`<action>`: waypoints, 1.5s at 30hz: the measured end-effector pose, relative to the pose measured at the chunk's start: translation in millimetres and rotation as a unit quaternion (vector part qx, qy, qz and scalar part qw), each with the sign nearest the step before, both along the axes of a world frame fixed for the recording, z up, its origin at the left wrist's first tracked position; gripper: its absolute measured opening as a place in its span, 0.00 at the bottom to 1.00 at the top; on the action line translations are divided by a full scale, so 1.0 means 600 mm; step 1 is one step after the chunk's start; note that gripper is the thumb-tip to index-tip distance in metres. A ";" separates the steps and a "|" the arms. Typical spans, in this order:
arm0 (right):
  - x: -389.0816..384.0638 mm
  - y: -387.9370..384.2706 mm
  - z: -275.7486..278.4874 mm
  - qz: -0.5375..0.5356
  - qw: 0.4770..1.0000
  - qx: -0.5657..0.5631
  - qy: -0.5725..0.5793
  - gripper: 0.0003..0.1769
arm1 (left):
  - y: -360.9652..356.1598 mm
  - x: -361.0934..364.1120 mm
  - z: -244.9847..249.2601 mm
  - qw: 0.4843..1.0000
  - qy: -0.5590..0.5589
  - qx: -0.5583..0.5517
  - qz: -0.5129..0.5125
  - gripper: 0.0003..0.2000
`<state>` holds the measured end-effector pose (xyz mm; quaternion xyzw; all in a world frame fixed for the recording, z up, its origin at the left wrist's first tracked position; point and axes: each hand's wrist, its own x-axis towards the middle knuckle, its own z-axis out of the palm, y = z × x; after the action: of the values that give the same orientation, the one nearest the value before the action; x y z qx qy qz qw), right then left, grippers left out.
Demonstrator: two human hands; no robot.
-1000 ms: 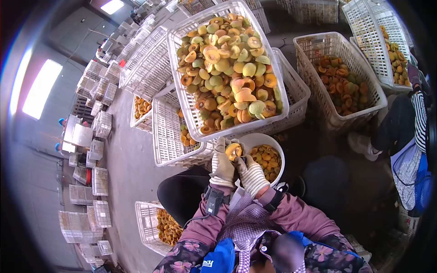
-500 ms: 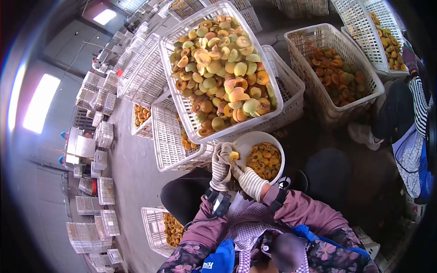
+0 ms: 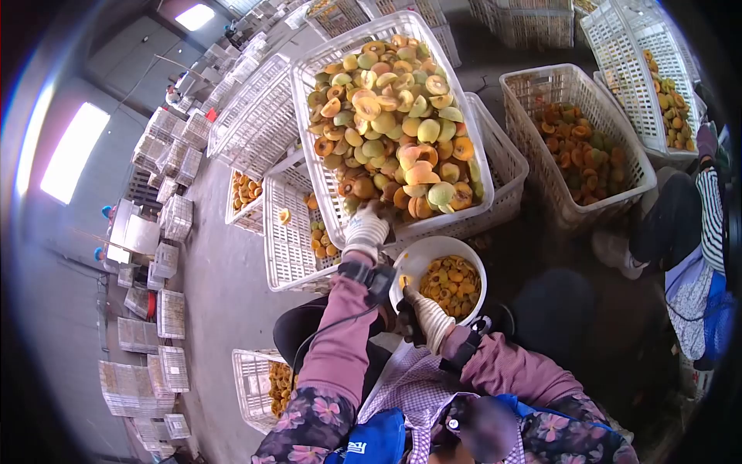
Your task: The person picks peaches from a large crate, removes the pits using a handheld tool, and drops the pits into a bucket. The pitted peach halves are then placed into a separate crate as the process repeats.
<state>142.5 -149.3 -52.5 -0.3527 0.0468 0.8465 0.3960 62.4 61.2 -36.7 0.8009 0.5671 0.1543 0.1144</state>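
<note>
My left hand (image 3: 365, 230), in a striped knit glove, reaches over the near edge of a white crate (image 3: 340, 42) heaped with halved stone fruit (image 3: 386, 124). Its fingers are blurred and partly hidden against the fruit. Over the left rim of a white bucket (image 3: 481, 298), my right hand (image 3: 427, 315) is closed, its dark-tipped fingers curled around something I cannot make out. A small yellow-orange piece (image 3: 404, 281) shows just beyond those fingers. Inside the bucket lie many small yellow-brown fruit pieces (image 3: 448, 286). A fruit half (image 3: 285, 216) appears against the lower left crate (image 3: 282, 255).
A crate of darker fruit halves (image 3: 618, 197) stands to the right, near another person's leg and shoe (image 3: 618, 246). At lower left is a crate of orange pieces (image 3: 251, 387). Stacked crates (image 3: 178, 220) line the far left, with people farther back.
My left hand has left my right hand and moved up to the heaped crate. A fruit half now shows at the lower left crate. My right hand stays by the bucket.
</note>
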 end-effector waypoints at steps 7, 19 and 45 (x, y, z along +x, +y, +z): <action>0.008 0.033 -0.037 -0.184 0.884 0.279 -0.327 0.17 | -0.144 -0.006 0.013 0.741 -0.594 -0.314 -0.018 0.13; 0.019 0.000 0.004 -0.043 0.802 0.282 -0.525 0.26 | -0.230 0.040 0.010 0.643 -0.716 -0.252 0.103 0.17; -0.005 -0.013 -0.016 0.010 0.795 0.370 -0.481 0.17 | -0.203 -0.043 -0.040 0.732 -0.651 -0.199 0.006 0.17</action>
<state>139.7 -157.3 -62.2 -0.5412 -0.4702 0.5242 0.4596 36.9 -60.9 -60.5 0.4599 0.3761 0.5221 0.6119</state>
